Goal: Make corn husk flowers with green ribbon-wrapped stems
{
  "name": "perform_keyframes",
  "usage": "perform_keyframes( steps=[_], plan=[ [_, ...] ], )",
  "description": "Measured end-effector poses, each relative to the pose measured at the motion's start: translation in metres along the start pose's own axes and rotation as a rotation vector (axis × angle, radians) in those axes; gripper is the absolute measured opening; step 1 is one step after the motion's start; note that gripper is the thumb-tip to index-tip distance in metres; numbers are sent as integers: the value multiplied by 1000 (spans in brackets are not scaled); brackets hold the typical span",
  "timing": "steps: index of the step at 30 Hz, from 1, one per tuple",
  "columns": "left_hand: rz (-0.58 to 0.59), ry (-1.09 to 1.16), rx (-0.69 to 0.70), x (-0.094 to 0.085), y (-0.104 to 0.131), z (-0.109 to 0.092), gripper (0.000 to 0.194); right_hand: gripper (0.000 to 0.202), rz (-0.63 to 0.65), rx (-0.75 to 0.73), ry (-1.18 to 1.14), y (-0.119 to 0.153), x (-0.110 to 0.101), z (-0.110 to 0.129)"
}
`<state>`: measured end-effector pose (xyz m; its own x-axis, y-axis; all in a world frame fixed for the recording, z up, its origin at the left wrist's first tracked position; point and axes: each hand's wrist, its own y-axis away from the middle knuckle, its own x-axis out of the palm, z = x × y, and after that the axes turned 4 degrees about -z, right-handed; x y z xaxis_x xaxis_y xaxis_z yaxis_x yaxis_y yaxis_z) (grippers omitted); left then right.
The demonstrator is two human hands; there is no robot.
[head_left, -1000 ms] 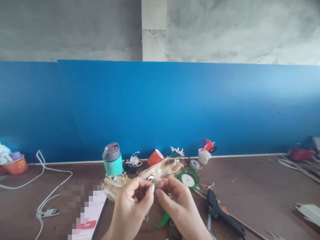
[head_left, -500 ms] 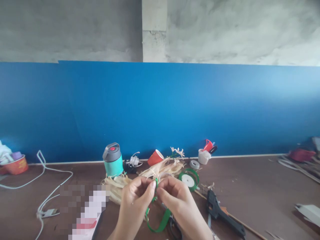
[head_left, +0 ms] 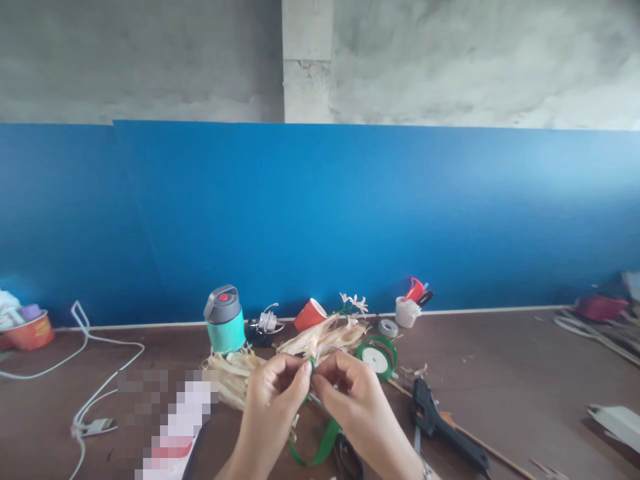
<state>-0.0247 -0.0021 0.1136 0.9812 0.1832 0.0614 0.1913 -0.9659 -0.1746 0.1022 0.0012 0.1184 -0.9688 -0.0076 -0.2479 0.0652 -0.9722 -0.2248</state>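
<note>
My left hand (head_left: 275,393) and my right hand (head_left: 350,390) meet at the middle, fingertips pinched together on a small pale flower piece (head_left: 313,348) with green ribbon wound at its base. A loose length of green ribbon (head_left: 325,445) curls down between my wrists to the table. Just beyond my right hand lies the green ribbon roll (head_left: 375,359) with a white core. Pale dried husks (head_left: 231,377) lie behind my left hand, and more sit behind the fingertips. Dark scissor handles (head_left: 349,459) are partly hidden by my right wrist.
A teal jar (head_left: 226,330), a tipped red cup (head_left: 310,315), white flowers (head_left: 354,303), a tape roll (head_left: 388,328) and a white cup of pens (head_left: 408,312) stand along the blue partition (head_left: 320,213). At right lies a black glue gun (head_left: 445,427); white cables (head_left: 90,400) at left.
The green ribbon at my fingertips now sits lower and closer round the base of the piece, and more of its pale top shows. The hanging loop has shifted slightly. Both hands remain nearly in place.
</note>
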Motion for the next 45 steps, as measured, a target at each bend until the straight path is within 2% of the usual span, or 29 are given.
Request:
perform_keyframes(
  steps=[4,11,15,23,32,45],
  plan=[
    [-17,-29,15,0,-1,3,21,15,-15,-7,-10,-2,2,-1],
    [-15,-81,27,-2,-4,6,21,16,63,66,-167,-5,4,-8],
    [30,-71,-42,-1,-6,9,22,20,56,46,-109,-7,2,-12],
    [49,-34,-73,2,-8,7,22,25,63,27,-10,-10,-3,-8],
    [56,-64,-8,2,-7,6,21,22,77,53,3,-11,-4,-8],
    [-4,4,-1,4,-7,9,12,20,158,155,-184,-11,-5,-5]
  ],
)
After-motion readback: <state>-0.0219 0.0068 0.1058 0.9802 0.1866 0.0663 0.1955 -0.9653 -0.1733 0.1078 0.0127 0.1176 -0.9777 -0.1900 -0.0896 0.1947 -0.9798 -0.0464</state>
